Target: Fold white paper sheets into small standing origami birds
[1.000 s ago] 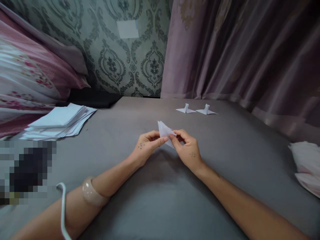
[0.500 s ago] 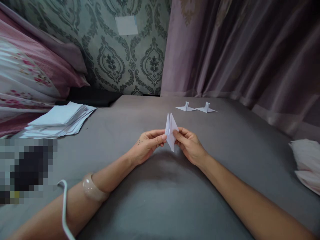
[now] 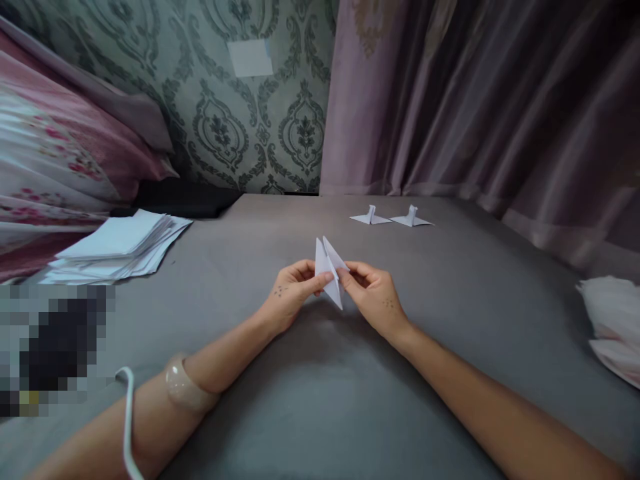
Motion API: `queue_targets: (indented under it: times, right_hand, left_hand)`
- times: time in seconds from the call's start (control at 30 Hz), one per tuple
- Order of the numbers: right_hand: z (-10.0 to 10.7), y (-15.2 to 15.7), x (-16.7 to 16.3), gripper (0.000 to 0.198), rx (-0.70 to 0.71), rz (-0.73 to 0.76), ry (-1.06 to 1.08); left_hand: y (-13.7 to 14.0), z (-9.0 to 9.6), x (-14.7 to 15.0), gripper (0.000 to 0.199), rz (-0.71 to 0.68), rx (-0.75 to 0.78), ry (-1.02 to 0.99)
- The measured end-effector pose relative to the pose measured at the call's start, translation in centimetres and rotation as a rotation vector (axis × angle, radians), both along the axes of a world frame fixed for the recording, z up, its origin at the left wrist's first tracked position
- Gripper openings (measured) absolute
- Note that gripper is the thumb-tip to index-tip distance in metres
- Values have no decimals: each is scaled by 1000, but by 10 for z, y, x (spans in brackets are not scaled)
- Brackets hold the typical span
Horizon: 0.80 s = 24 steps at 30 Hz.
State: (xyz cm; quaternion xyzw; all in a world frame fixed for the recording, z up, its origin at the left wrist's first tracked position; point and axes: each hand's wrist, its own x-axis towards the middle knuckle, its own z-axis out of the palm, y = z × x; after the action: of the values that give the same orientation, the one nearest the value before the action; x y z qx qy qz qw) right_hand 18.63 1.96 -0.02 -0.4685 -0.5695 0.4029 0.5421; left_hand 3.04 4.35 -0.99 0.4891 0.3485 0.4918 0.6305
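A folded white paper [image 3: 327, 267], shaped like a narrow diamond with two points at the top and one at the bottom, is held up over the grey surface [image 3: 300, 400]. My left hand [image 3: 293, 293] pinches its left side, thumb across the front. From the right, my right hand [image 3: 377, 293] grips the other edge between thumb and fingers. The fingertips behind the paper are partly hidden. Beyond my hands stand two folded paper figures, a left one [image 3: 371, 215] and a right one [image 3: 412, 217], each with flat pointed sides and an upright middle.
A stack of white paper sheets [image 3: 115, 240] lies at the left, beside a black folded item [image 3: 185, 199]. A white cord [image 3: 128, 427] crosses my left forearm. A whitish bundle [image 3: 613, 320] sits at the right edge. Curtains [image 3: 450, 100] and a patterned wall [image 3: 220, 127] border the back.
The folded paper has moved slightly left and tilted, its top now leaning left. My left thumb lies further across its front, and my right hand has turned so that its back shows more.
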Motion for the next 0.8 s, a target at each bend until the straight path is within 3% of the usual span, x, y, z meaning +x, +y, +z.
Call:
queue_targets:
  times: [0.13, 0.3, 0.63, 0.8]
  right_hand:
    - [4, -4, 0, 31, 59, 19, -85]
    - [2, -4, -2, 39, -4, 71, -89]
    - [4, -1, 1, 29, -117, 89, 56]
    - [4, -1, 0, 27, -162, 121, 158]
  left_hand:
    - [-3, 1, 1, 21, 36, 44, 35]
    - [-4, 1, 2, 26, 51, 66, 43]
    - [-2, -2, 1, 25, 33, 40, -37]
    - [0, 0, 3, 42, 57, 22, -122]
